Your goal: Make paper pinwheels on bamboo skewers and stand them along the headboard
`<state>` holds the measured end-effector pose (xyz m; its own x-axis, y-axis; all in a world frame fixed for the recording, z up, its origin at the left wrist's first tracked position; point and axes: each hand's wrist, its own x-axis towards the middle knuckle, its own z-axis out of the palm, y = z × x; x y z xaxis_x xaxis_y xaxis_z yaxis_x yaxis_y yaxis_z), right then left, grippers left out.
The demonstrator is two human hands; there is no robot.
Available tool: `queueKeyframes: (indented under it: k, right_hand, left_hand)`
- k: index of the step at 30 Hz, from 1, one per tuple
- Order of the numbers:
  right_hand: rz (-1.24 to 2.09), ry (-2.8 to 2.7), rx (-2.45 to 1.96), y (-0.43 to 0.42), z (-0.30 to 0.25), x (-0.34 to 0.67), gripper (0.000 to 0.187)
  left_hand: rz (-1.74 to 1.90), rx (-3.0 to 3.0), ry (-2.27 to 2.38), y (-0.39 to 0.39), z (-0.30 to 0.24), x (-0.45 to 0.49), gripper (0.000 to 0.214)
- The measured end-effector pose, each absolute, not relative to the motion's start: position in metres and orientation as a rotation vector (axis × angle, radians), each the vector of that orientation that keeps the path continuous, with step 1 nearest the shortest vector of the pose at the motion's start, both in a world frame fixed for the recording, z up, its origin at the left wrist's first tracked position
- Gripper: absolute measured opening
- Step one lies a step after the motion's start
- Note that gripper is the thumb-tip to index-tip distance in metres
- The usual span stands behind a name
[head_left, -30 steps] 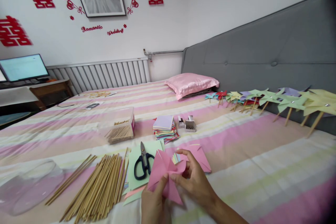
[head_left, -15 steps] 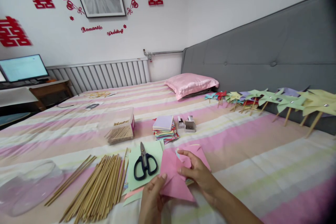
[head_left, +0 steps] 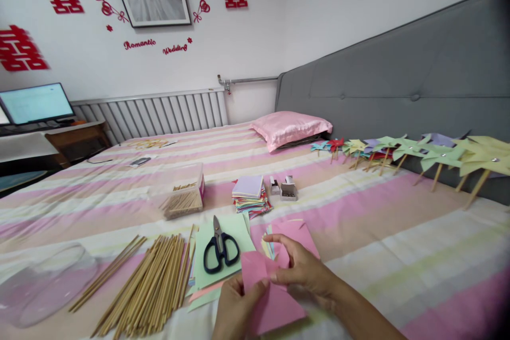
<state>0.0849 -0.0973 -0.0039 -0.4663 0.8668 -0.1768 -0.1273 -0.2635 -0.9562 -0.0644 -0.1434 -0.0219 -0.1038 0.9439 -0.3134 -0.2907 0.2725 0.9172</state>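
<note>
On striped bed [head_left: 378, 207], grey headboard [head_left: 398, 74] behind, left hand [head_left: 235, 312] and right hand [head_left: 306, 272] pinching pink paper [head_left: 277, 309]

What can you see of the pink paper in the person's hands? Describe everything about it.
The pink paper is a thin, matte, plain sheet, partly folded, with a flap bent up and inward near its top. It is held low over the striped bedspread, tilted toward the camera. The left hand pinches its left edge; the right hand grips the folded flap from the right. More pink sheets lie just behind it.
</note>
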Motion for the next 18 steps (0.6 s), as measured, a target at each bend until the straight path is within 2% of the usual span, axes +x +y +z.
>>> queueKeyframes:
  k: [9,18]
  right_hand:
    - [1.627,-1.471,-0.906,-0.1,0.005,0.088,0.067]
    - [1.779,-1.37,-0.835,-0.092,0.001,0.089,0.077]
  left_hand:
    - [1.209,0.765,1.289,-0.142,-0.027,-0.065,0.037]
    - [1.258,0.708,1.296,-0.14,-0.036,-0.068,0.037]
